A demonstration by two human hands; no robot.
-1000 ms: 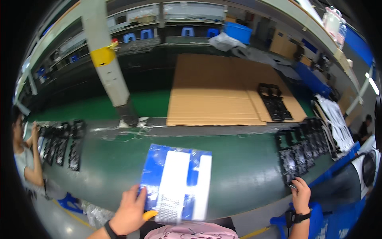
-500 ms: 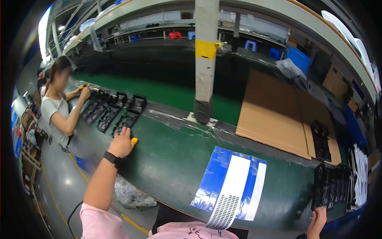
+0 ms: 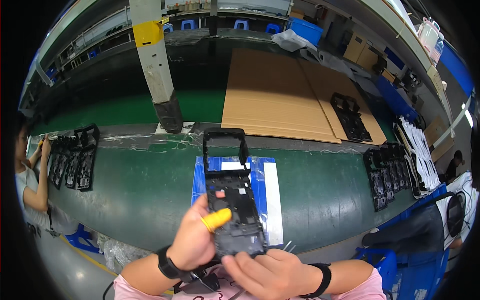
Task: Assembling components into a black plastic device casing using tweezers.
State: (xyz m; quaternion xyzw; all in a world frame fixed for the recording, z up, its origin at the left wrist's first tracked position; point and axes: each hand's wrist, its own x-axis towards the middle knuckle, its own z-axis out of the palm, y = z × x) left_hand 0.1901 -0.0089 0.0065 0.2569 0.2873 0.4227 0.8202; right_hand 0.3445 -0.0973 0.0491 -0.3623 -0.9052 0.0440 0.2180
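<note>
A black plastic housing [image 3: 232,197] with an open frame at its far end is held up in front of me over the bench. My left hand [image 3: 197,237] grips its left side, with a yellow finger cot [image 3: 216,219] on the thumb pressed onto the inner face. At the near end, my right hand [image 3: 272,272] is closed, its fingertips against or just below the housing's lower edge. Two thin pale prongs, which look like tweezers [image 3: 288,245], stick out above its knuckles. Beneath the housing lies a blue sheet [image 3: 200,181] with white strips, partly covered.
Black housings [image 3: 384,177] stand in a row at the right, beside stacked white parts [image 3: 417,160]. Another housing [image 3: 351,120] lies on flat cardboard [image 3: 275,95]. More housings [image 3: 86,162] lie at the left near a co-worker [image 3: 32,185]. A post [image 3: 152,65] rises behind the bench.
My left hand has come from the housings at the left to the middle, my right hand from the right-hand row. A housing is now held between them. The view has turned right.
</note>
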